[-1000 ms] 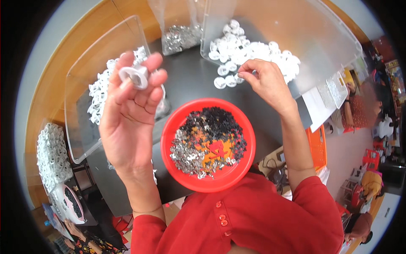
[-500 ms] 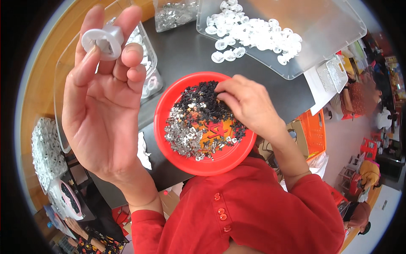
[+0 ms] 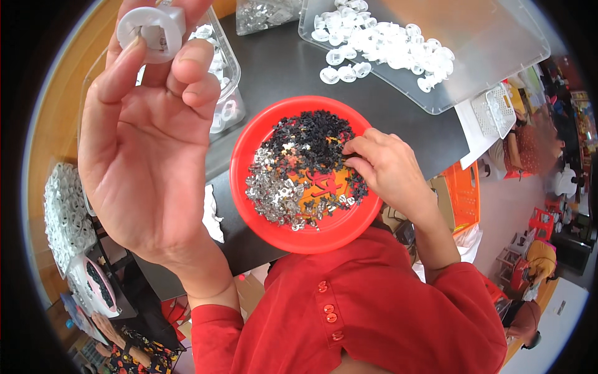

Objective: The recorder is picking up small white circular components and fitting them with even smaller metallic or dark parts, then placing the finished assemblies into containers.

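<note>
Raised at the upper left, my left hand (image 3: 149, 149) grips a white plastic round-flanged part (image 3: 132, 28) with a squarish opening, between thumb and fingers. My right hand (image 3: 391, 169) is over the right side of a red plastic bowl (image 3: 244, 206). Its thumb and index finger are bent close together beside the small black pieces (image 3: 311, 140); whether a piece is between them is hidden. Small silvery metal pieces (image 3: 271, 190) lie in the bowl's left and lower part, next to the black ones.
A clear plastic bin (image 3: 498, 50) with many white parts (image 3: 398, 47) lies at the back right. Behind my left hand stands another clear box (image 3: 232, 68) of white parts. A bag of metal pieces (image 3: 265, 15) is at the back. A co-worker's hand (image 3: 107, 329) shows at lower left.
My right hand has shifted right, from the black pile to the bowl's right side. My left hand appears higher in the picture, still holding the white part.
</note>
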Motion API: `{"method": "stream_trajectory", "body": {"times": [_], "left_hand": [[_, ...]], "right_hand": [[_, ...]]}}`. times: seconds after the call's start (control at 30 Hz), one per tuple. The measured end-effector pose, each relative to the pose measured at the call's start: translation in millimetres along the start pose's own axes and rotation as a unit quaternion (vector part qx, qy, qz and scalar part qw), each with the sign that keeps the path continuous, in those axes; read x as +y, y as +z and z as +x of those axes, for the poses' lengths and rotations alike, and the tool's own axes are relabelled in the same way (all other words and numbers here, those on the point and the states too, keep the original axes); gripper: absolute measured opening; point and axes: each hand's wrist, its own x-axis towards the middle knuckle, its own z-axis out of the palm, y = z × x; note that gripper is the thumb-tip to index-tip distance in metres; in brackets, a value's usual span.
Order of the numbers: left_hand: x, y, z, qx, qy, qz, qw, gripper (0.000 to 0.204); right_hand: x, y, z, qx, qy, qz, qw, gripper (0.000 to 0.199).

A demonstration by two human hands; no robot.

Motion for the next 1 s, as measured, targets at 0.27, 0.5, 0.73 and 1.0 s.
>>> {"method": "stream_trajectory", "body": {"times": [0.27, 0.5, 0.73, 1.0], "left_hand": [[8.0, 1.9, -2.5, 0.000, 0.001, 0.003, 1.000, 0.049], [6.2, 1.8, -1.3, 0.000, -0.002, 0.020, 1.000, 0.048], [5.1, 3.7, -1.6, -0.006, -0.001, 0.034, 0.999, 0.053], [1.1, 5.4, -2.1, -0.027, -0.007, 0.037, 0.999, 0.054]], "right_hand": [[-5.9, 5.9, 3.9, 0.012, -0.027, -0.021, 0.999, 0.013], [-9.5, 5.5, 2.9, 0.005, -0.037, -0.048, 0.998, 0.009], [-7.3, 8.6, 4.2, -0.005, -0.047, -0.042, 0.998, 0.010], [-7.5, 3.2, 6.4, -0.025, -0.038, -0.035, 0.998, 0.012]]}}
